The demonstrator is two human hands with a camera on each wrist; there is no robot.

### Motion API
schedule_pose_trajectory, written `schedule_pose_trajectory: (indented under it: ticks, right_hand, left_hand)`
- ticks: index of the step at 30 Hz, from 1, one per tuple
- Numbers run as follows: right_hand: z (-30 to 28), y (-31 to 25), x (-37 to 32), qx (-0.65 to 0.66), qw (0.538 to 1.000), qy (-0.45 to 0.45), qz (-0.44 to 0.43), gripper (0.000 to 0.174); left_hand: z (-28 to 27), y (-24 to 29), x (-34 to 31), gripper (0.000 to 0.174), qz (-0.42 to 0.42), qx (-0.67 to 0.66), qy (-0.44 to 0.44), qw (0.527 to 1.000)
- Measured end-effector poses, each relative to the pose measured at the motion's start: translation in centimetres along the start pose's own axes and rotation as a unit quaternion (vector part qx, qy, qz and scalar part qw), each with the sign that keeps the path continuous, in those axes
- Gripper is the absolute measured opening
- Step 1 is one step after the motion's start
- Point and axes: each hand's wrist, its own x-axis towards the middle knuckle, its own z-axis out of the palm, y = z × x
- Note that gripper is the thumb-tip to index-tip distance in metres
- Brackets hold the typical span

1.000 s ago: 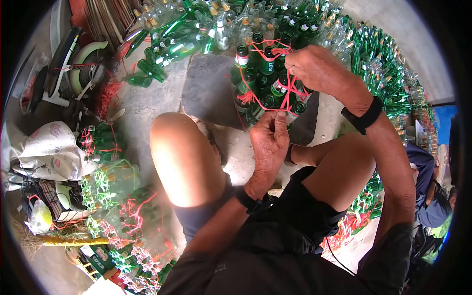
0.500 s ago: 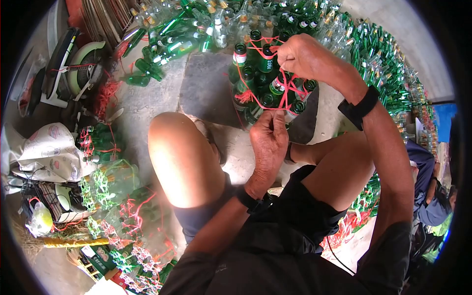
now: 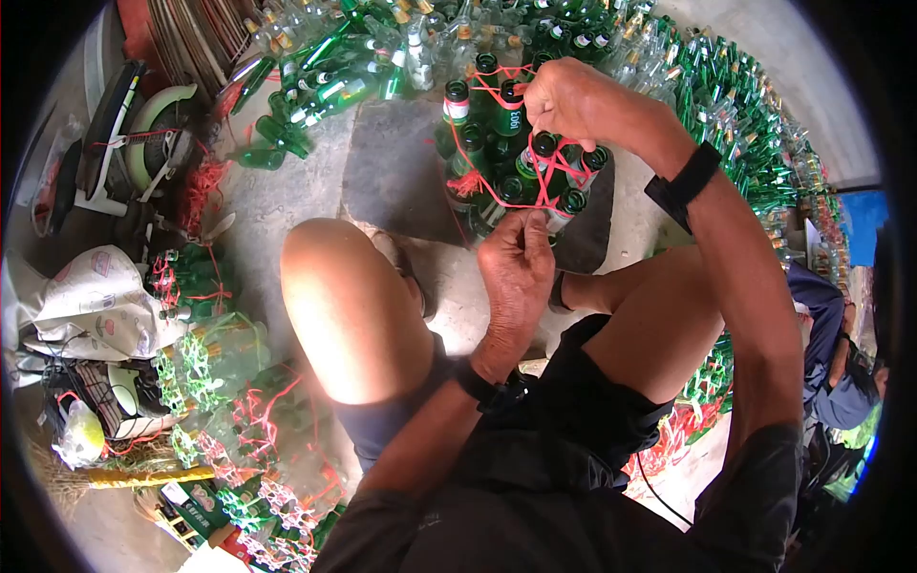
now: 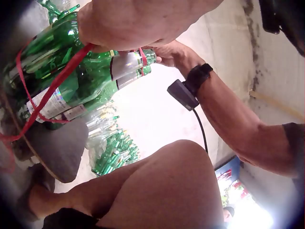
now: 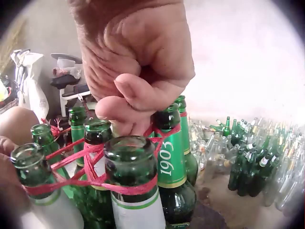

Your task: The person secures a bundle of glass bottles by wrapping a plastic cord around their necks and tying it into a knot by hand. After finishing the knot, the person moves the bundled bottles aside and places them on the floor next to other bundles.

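Note:
A cluster of green glass bottles [image 3: 514, 118] stands upright on a dark slab [image 3: 387, 172]. Red plastic twine [image 5: 136, 190] loops round the necks and crosses between them; a band of it also runs round the bodies in the left wrist view. At the near side of the cluster, my left hand [image 3: 516, 267] pinches the twine between thumb and fingers. Over the far right necks, my right hand [image 3: 592, 103] has its fingers bent down between the bottles, gripping the twine beside the bottle labelled 1903 [image 5: 171, 160]. Its fingertips are partly hidden behind a front neck.
Loose green and clear bottles [image 3: 755, 143] are massed behind and to the right. More bottles [image 3: 282, 134] lie on the floor at the far left. Netted bottle bundles [image 3: 215, 353], a white sack [image 3: 95, 296] and a fan-like machine [image 3: 158, 143] line the left. Another person [image 3: 831, 353] is at right.
My right hand has moved left and slightly away across the necks, drawing the twine along. The left hand keeps its pinch near the front bottles.

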Motion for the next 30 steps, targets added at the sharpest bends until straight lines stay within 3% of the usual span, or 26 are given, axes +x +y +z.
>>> schedule_pose_trajectory:
  ticks: [3,5,8,13,21,24,27,29,30]
  right_hand:
    - [-0.9,-0.3,0.0,-0.006,0.998,-0.051,-0.04,0.024]
    - [-1.1,-1.2,0.1,-0.059,0.993,-0.083,0.062,0.028]
    - [-0.8,-0.8,0.3,-0.048,0.992,-0.085,0.083,0.021]
    - [-1.3,-0.5,0.4,-0.023,0.99,-0.119,0.075,0.014]
    - [-1.2,-0.2,0.5,-0.025,0.986,-0.151,0.061,0.022]
    - [-1.3,-0.5,0.7,-0.028,0.982,-0.166,0.089,0.026]
    - [-1.1,-0.1,0.6,0.011,0.98,-0.178,0.085,0.03]
    - [-1.0,0.1,1.0,0.006,0.975,-0.2,0.095,0.033]
    - [-1.0,0.3,1.1,0.028,0.974,-0.207,0.091,0.037]
  left_hand:
    - [-0.1,-0.1,0.0,0.019,0.02,-0.003,-0.005,1.0]
    - [-0.2,0.3,0.0,0.019,0.033,-0.017,0.004,0.999]
    - [-1.0,1.0,0.3,0.019,-0.001,0.0,-0.018,1.0]
    - [-1.8,0.6,0.8,0.02,0.011,-0.006,-0.024,1.0]
    - [-2.3,1.0,0.8,0.018,-0.013,-0.009,-0.032,0.999]
    - [-2.4,0.8,1.1,0.017,0.014,-0.008,-0.032,0.999]
    - [-3.0,1.4,1.1,0.016,-0.014,-0.013,-0.052,0.998]
    - [-3.3,2.0,1.4,0.014,-0.076,-0.03,-0.059,0.995]
    - [-3.3,1.9,1.7,0.012,-0.044,-0.051,-0.06,0.996]
